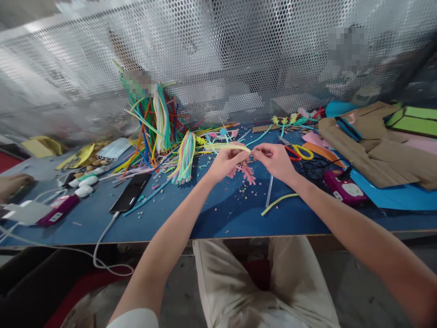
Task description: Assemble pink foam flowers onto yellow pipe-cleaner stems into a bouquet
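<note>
Above the blue table, my left hand (229, 161) is closed on a pale yellow pipe cleaner (235, 147) that runs across its fingers. At the strip's right end my right hand (271, 159) pinches, fingertips nearly touching the left ones. Just below the hands lie pink leaf-shaped pieces (247, 173) amid small scraps. A loose yellow-green pipe cleaner (278, 203) and a thin clear stick (269, 191) rest below my right hand. Scissors (302, 152) with yellow and red handles lie to its right.
Bundles of coloured pipe cleaners (186, 159) stand and lie at left. A phone (130, 193) on a white cable, purple power blocks (344, 187) and brown paper (375, 146) are around. Perforated metal (205, 54) closes the back. Another person's hand (15, 186) is far left.
</note>
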`<state>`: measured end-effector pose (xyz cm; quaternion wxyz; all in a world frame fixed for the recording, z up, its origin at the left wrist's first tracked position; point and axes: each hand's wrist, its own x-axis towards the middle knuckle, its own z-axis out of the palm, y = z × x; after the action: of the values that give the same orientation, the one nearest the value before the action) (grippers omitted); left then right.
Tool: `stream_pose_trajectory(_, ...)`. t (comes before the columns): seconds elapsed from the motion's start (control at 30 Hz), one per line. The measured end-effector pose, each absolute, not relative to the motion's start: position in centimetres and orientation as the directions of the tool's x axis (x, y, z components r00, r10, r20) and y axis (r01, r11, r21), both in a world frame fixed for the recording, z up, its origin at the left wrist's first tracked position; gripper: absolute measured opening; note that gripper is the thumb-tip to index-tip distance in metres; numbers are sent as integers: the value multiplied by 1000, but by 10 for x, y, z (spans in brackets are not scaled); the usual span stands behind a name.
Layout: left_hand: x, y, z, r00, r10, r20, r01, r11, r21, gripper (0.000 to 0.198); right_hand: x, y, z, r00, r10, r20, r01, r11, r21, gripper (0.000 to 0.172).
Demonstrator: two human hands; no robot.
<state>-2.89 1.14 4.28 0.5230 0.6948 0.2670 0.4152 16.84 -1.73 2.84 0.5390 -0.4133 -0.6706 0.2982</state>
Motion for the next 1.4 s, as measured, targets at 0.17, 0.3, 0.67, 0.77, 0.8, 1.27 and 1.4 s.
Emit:
stream_pose_trajectory(0.17, -26, 15, 37, 513, 816, 267, -176, -205, 963, 36, 169, -17, 25, -57, 845, 532, 359, 515, -779, 21)
stream_pose_trajectory(0.3, -27, 15, 37, 523, 830, 195, -77, -182, 980, 39, 168, -18, 27, -55, 852, 521, 322, 509, -798, 21)
stream_pose_trajectory(0.67, -29, 15, 40, 501, 861, 88, -64, -64, 996, 43, 178, -16, 35, -73, 888, 455, 291, 455, -842, 22)
stream_pose_trajectory(0.77, -27, 13, 40, 490, 869, 72, 6, -86, 996, 41, 181, -16, 34, -102, 834, 542, 463, 522, -717, 20)
stream_pose_trajectory(0.8, -27, 12, 40, 491, 868, 69, 33, -98, 995, 39, 181, -16, 33, -116, 818, 564, 504, 538, -676, 20)
stream_pose_trajectory(1.27, -22, 6, 43, 544, 831, 112, 80, -185, 980, 31, 175, -22, 43, -164, 920, 356, 259, 388, -884, 22)
stream_pose_trajectory(1.4, -21, 1, 48, 567, 819, 89, 56, -147, 988, 30, 175, -23, 42, -169, 914, 368, 240, 401, -884, 24)
